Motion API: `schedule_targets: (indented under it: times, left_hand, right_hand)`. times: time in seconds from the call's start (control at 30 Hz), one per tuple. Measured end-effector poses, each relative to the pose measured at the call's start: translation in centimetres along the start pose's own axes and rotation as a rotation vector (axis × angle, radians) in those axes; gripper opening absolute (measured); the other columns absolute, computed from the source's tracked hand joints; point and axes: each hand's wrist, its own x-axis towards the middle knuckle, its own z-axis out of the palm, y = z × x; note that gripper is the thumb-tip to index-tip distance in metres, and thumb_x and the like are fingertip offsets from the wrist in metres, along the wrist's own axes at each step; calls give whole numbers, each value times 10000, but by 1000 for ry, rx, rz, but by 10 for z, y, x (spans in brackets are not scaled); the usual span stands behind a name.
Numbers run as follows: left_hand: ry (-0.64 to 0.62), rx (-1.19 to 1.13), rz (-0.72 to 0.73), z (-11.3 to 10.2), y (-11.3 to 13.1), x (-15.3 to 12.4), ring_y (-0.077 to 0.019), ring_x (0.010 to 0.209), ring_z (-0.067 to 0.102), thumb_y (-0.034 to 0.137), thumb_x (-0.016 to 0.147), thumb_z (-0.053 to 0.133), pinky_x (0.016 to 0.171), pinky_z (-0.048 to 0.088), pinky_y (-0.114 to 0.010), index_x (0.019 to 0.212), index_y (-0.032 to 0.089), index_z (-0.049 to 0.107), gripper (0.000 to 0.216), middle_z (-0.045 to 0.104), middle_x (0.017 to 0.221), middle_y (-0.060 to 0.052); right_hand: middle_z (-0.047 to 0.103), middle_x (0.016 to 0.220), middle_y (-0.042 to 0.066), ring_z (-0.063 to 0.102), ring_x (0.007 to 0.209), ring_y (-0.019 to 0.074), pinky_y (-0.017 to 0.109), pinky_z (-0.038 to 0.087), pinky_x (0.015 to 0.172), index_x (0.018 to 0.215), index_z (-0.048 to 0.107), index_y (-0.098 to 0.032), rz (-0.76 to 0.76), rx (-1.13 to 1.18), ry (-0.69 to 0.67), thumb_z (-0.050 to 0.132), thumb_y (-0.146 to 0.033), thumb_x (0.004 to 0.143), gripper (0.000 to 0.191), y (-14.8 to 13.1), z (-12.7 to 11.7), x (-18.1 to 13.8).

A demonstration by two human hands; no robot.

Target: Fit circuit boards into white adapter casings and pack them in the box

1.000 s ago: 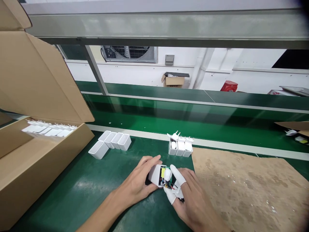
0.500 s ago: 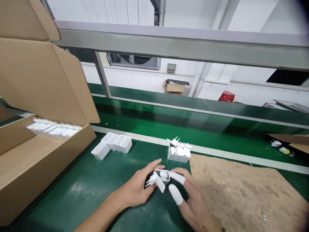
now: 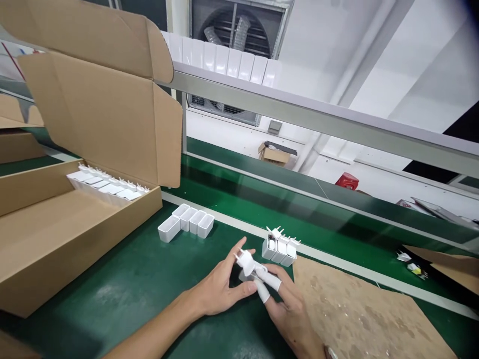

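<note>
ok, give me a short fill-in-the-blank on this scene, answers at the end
1. White covers sit on the fingers of the person's ____ hand, at the white plug unit.
2. The open cardboard box stands on the ____ side of the picture.
3. The worktop under the hands is ____ in colour.
4. Counted together, the open white casings between the box and the left hand number ____.

Missing words: right; left; green; five.

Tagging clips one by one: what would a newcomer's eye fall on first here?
The open cardboard box fills the left, with white adapters lined up inside. At lower centre, the left hand and right hand meet around a pronged white adapter above the green bench.
</note>
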Motion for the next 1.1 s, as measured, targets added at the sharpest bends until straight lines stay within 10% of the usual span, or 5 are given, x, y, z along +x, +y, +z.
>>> schedule_targets:
  times: [0.1,0.3,0.57,1.1]
  left_hand:
    - [85,16,86,0,1,-1,-386,1456,455,601,902,734,1210,353,-601,1670,276,60,1072,435,1630,-177]
    - [231,140,18,1,2,2,-273,1200,629,495,1090,411,1086,492,-500,1596,296,321,551,631,1433,-98]
    - [207,143,150,3,0,2,-274,1219,610,507,1050,523,1073,491,-463,1581,305,335,599,614,1436,-89]
    - [279,69,-43,12,3,12,-194,884,660,451,1095,427,848,533,-361,1409,282,482,361,698,1069,-18]
  right_hand:
    - [670,1143,104,697,987,212,294,604,819,1237,623,-221,25,36,-21,600,-91,998,273,-4,1,9]
    - [663,1098,94,691,903,201,301,595,763,1105,632,-215,102,74,-145,502,-115,1015,186,-2,14,2]
    - [630,1127,84,670,901,191,299,598,767,1147,593,-244,123,87,-171,462,-89,1008,247,-8,3,-4]
    - [630,1150,137,693,909,273,418,656,719,1321,523,-208,117,-49,-232,396,-66,958,411,-5,7,-11]
